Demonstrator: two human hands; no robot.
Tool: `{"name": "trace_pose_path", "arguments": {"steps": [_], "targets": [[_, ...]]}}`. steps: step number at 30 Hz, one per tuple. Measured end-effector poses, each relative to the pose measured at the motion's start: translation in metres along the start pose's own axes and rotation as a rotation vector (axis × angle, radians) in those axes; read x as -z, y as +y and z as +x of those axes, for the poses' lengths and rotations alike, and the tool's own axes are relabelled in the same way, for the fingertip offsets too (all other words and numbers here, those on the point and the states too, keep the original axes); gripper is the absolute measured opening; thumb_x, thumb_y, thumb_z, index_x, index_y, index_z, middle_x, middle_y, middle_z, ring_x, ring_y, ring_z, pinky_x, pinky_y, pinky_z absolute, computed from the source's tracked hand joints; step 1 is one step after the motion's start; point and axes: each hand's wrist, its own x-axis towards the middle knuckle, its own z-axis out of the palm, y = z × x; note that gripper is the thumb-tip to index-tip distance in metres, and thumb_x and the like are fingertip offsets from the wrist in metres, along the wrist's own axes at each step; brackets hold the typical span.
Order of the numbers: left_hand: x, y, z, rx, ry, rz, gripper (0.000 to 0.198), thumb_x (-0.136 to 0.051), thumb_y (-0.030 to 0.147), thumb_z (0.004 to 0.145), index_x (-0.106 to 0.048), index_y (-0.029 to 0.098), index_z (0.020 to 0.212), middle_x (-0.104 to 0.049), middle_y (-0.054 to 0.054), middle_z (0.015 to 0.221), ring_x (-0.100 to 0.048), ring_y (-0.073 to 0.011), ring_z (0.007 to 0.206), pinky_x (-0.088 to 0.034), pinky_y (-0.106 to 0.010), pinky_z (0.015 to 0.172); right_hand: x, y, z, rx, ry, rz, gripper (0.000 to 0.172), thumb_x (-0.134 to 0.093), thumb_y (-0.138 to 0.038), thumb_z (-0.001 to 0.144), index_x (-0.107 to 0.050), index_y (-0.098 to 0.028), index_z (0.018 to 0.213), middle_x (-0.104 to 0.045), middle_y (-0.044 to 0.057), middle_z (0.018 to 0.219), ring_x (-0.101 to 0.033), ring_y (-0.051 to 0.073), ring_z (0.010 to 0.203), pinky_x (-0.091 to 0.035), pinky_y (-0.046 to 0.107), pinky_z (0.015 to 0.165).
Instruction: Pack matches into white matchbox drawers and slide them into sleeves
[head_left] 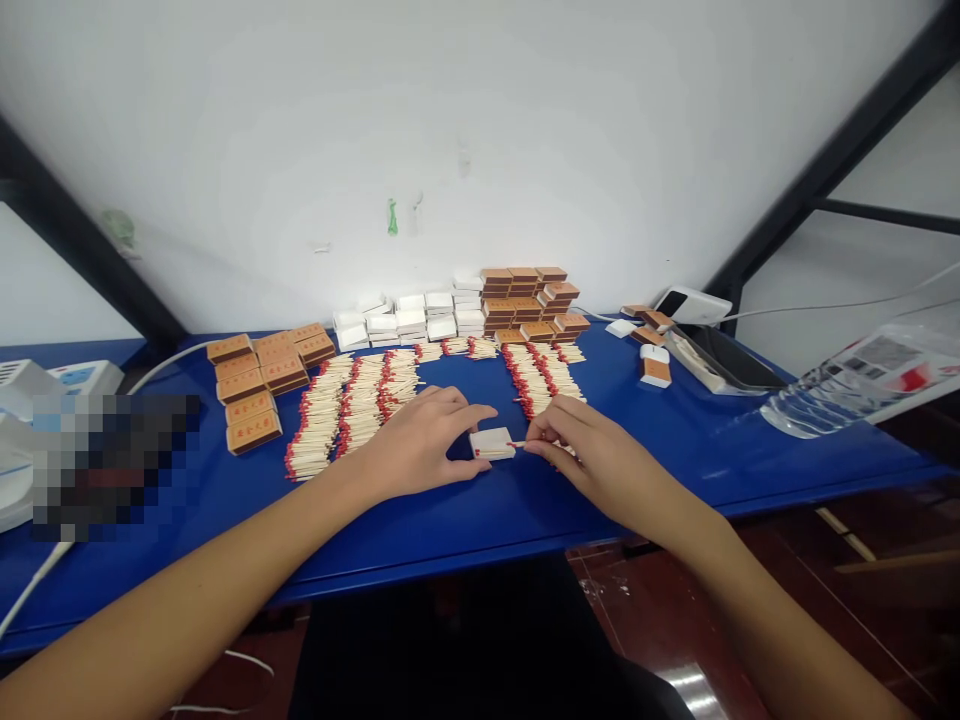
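A small white matchbox tray lies on the blue table between my hands. My left hand pinches its left end with thumb and fingers. My right hand is closed on red-tipped matches whose ends reach the tray's right side. Rows of red-tipped matches lie behind my left hand, and more matches behind my right.
Orange matchbox sleeves stand at the left; white trays and an orange stack line the wall. A phone, a white charger, a plastic bag sit right. A power strip is left.
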Motion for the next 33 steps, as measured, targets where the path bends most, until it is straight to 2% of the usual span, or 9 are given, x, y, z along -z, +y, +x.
{"name": "trace_pose_path", "arguments": {"steps": [5,14,22,26,30,33], "targets": [[0.001,0.001,0.001,-0.032,-0.004,0.021,0.053,-0.082,0.041,0.097,-0.067,0.022,0.144,-0.073,-0.011,0.117,-0.068,-0.0309,0.115,-0.053,-0.046,0.103,-0.016,-0.009,0.018,0.064,-0.005,-0.16,0.008,-0.061,-0.024,0.109,-0.064,-0.025,0.101,-0.07,0.008,0.107,-0.069,0.026,0.099,-0.055,0.04,0.08],[0.001,0.001,0.0,-0.084,0.029,0.046,0.047,-0.076,0.038,0.1,-0.066,0.022,0.142,-0.072,-0.01,0.114,-0.067,-0.0298,0.113,-0.053,-0.045,0.101,-0.023,-0.012,0.023,0.086,-0.041,-0.282,0.011,-0.061,-0.022,0.109,-0.064,-0.025,0.099,-0.069,0.009,0.103,-0.068,0.027,0.097,-0.053,0.04,0.077],[0.001,0.0,0.0,-0.104,0.032,0.06,0.047,-0.077,0.039,0.1,-0.066,0.02,0.142,-0.072,-0.01,0.113,-0.068,-0.0295,0.113,-0.052,-0.043,0.102,-0.028,-0.013,0.026,0.074,-0.053,-0.222,0.011,-0.061,-0.027,0.11,-0.064,-0.023,0.1,-0.069,0.009,0.105,-0.068,0.026,0.095,-0.053,0.039,0.075],[0.0,0.0,0.0,-0.088,0.037,0.059,0.047,-0.076,0.039,0.101,-0.066,0.023,0.143,-0.072,-0.01,0.114,-0.068,-0.0293,0.113,-0.052,-0.043,0.102,-0.013,-0.012,0.017,0.05,0.005,-0.071,0.013,-0.058,-0.028,0.111,-0.065,-0.025,0.1,-0.07,0.007,0.103,-0.068,0.024,0.093,-0.054,0.038,0.079],[0.0,-0.001,0.0,-0.108,0.056,0.073,0.05,-0.078,0.038,0.1,-0.066,0.021,0.145,-0.073,-0.01,0.113,-0.069,-0.0287,0.113,-0.052,-0.043,0.103,0.011,0.004,-0.008,-0.064,0.095,0.034,0.022,-0.056,-0.037,0.112,-0.071,-0.027,0.101,-0.069,0.007,0.095,-0.065,0.022,0.081,-0.055,0.037,0.076],[-0.001,-0.001,0.0,-0.12,0.054,0.086,0.05,-0.078,0.039,0.1,-0.066,0.02,0.145,-0.073,-0.011,0.114,-0.069,-0.0288,0.112,-0.053,-0.043,0.102,0.022,0.023,-0.032,-0.111,0.016,0.08,0.025,-0.06,-0.045,0.11,-0.078,-0.029,0.103,-0.07,0.007,0.098,-0.065,0.021,0.078,-0.055,0.036,0.072]]}}
